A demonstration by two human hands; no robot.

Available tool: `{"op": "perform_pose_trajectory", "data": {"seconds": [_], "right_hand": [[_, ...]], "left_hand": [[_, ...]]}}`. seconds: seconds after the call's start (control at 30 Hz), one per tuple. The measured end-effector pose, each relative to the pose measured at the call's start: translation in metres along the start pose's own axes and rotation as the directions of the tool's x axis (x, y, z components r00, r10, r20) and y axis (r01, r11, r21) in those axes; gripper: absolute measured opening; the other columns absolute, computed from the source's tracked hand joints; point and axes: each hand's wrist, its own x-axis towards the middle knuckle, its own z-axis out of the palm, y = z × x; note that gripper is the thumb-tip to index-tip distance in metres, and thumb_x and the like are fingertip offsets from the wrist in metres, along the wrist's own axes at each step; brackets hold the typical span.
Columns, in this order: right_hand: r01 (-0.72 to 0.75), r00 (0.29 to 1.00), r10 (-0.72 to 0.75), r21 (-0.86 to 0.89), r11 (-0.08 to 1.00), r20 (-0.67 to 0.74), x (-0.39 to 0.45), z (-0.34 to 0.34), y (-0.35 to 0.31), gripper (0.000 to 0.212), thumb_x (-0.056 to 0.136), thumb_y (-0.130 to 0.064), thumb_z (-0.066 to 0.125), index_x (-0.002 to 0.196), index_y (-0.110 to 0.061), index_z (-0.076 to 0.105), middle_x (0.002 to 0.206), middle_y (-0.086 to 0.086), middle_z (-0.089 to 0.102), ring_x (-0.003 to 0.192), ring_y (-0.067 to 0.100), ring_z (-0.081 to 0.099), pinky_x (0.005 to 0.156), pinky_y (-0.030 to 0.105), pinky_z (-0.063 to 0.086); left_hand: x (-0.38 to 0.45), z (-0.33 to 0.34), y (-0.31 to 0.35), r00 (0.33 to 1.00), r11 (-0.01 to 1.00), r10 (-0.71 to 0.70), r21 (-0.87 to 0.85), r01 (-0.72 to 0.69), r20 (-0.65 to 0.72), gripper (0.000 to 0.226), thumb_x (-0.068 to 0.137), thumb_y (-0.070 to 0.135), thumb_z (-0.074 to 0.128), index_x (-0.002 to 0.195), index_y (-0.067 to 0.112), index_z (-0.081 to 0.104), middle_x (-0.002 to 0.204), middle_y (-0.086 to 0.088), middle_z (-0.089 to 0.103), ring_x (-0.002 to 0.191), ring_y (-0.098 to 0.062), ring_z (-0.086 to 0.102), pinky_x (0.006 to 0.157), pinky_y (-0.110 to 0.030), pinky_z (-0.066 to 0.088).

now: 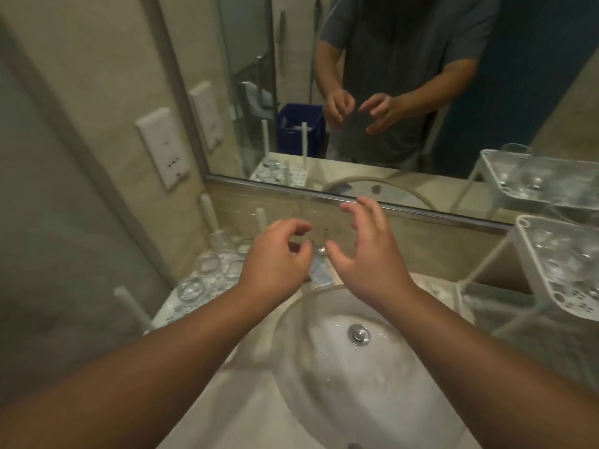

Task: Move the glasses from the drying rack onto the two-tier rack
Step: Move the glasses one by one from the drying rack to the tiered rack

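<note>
1. Two hands above the sink [327, 367]: left hand [275, 267] loosely curled, grasping nothing; right hand [366, 254] spread, fingers bent, also grasping nothing.
2. Several glasses [207, 264] on the drying rack [168, 314], left counter.
3. More glasses in the two-tier rack [522, 223], right.

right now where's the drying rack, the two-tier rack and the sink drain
drying rack [207, 288]: head view, on the perforated tray between the glasses
two-tier rack [526, 241]: head view, on the white rim of the upper tray
sink drain [358, 334]: head view, on the metal plug
</note>
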Motion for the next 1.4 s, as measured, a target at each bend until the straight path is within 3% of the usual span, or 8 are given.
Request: {"op": "perform_pose_trajectory", "data": {"seconds": [0.13, 0.27, 0.37, 0.6, 0.73, 0.83, 1.03, 1.4], "right_hand": [[0.017, 0.997, -0.017, -0.002, 1.000, 0.080, 0.012, 0.050, -0.026, 0.055, 0.085, -0.031, 0.070, 0.134, -0.031, 0.045, 0.164, -0.007, 0.013, 0.120, 0.002, 0.039, 0.086, 0.001, 0.023], [0.008, 0.988, -0.001, -0.042, 0.999, 0.157, 0.021, 0.095, -0.050, 0.056, 0.087, -0.036, 0.068, 0.134, -0.036, 0.039, 0.166, -0.008, -0.005, 0.109, 0.012, 0.056, 0.086, 0.026, 0.040], [0.013, 0.976, 0.001, -0.063, 0.998, 0.217, 0.025, 0.127, -0.061, 0.063, 0.088, -0.039, 0.066, 0.142, -0.037, 0.033, 0.166, -0.004, -0.010, 0.126, 0.023, 0.051, 0.088, 0.026, 0.038], [-0.027, 0.939, 0.056, -0.089, 0.996, 0.341, 0.027, 0.184, -0.073, 0.058, 0.090, -0.036, 0.063, 0.142, -0.027, 0.041, 0.132, 0.000, 0.048, 0.099, 0.016, 0.059, 0.084, 0.028, 0.044], [-0.023, 0.912, 0.076, -0.134, 0.991, 0.404, 0.020, 0.205, -0.073, 0.047, 0.089, -0.033, 0.061, 0.134, -0.025, 0.050, 0.127, 0.000, 0.053, 0.094, 0.010, 0.054, 0.079, 0.025, 0.040], [-0.040, 0.883, 0.109, -0.158, 0.987, 0.456, 0.013, 0.216, -0.069, 0.043, 0.090, -0.032, 0.061, 0.132, -0.025, 0.054, 0.126, -0.002, 0.056, 0.102, 0.008, 0.054, 0.082, 0.023, 0.039], [-0.113, 0.833, 0.189, -0.174, 0.978, 0.521, 0.002, 0.225, -0.063, 0.041, 0.090, -0.030, 0.061, 0.130, -0.024, 0.058, 0.127, -0.003, 0.058, 0.098, 0.007, 0.053, 0.084, 0.021, 0.039], [-0.220, 0.802, 0.284, -0.183, 0.958, 0.525, -0.015, 0.217, -0.055, 0.042, 0.090, -0.025, 0.061, 0.131, -0.022, 0.057, 0.126, -0.004, 0.059, 0.097, 0.007, 0.054, 0.080, 0.017, 0.034]], "left_hand": [[0.002, -0.044, -0.038, 0.996, 0.998, -0.057, 0.025, 0.059, -0.070, 0.022, 0.089, 0.018, 0.066, 0.109, 0.028, 0.069, 0.104, 0.013, 0.063, 0.079, 0.009, 0.060, 0.068, -0.008, 0.046], [0.001, -0.082, -0.075, 0.986, 0.988, -0.124, 0.075, 0.133, -0.113, 0.025, 0.089, 0.023, 0.065, 0.114, 0.028, 0.067, 0.112, 0.015, 0.057, 0.077, 0.016, 0.059, 0.066, 0.000, 0.041], [-0.001, -0.103, -0.101, 0.974, 0.973, -0.190, 0.107, 0.204, -0.124, 0.028, 0.089, 0.023, 0.065, 0.116, 0.028, 0.065, 0.117, 0.010, 0.053, 0.079, 0.001, 0.063, 0.077, -0.012, 0.047], [-0.010, -0.120, -0.153, 0.949, 0.927, -0.300, 0.202, 0.315, -0.102, 0.035, 0.086, 0.026, 0.069, 0.119, 0.029, 0.060, 0.119, 0.007, 0.044, 0.082, -0.002, 0.051, 0.073, -0.008, 0.034], [-0.014, -0.114, -0.174, 0.933, 0.895, -0.359, 0.274, 0.353, -0.030, 0.042, 0.087, 0.026, 0.068, 0.127, 0.028, 0.055, 0.124, 0.009, 0.040, 0.086, 0.001, 0.054, 0.066, -0.005, 0.035], [-0.018, -0.105, -0.187, 0.909, 0.854, -0.416, 0.346, 0.389, 0.005, 0.050, 0.087, 0.024, 0.066, 0.134, 0.026, 0.049, 0.135, 0.001, 0.045, 0.119, -0.018, 0.051, 0.086, -0.023, 0.040], [-0.022, -0.097, -0.207, 0.869, 0.809, -0.491, 0.402, 0.428, 0.062, 0.068, 0.088, 0.025, 0.065, 0.149, 0.023, 0.035, 0.152, 0.001, 0.039, 0.138, -0.023, 0.038, 0.106, -0.042, 0.042], [-0.028, -0.089, -0.229, 0.869, 0.752, -0.489, 0.541, 0.377, 0.074, 0.053, 0.088, 0.029, 0.065, 0.137, 0.027, 0.043, 0.130, -0.001, 0.038, 0.118, -0.023, 0.046, 0.078, -0.033, 0.046]]}}
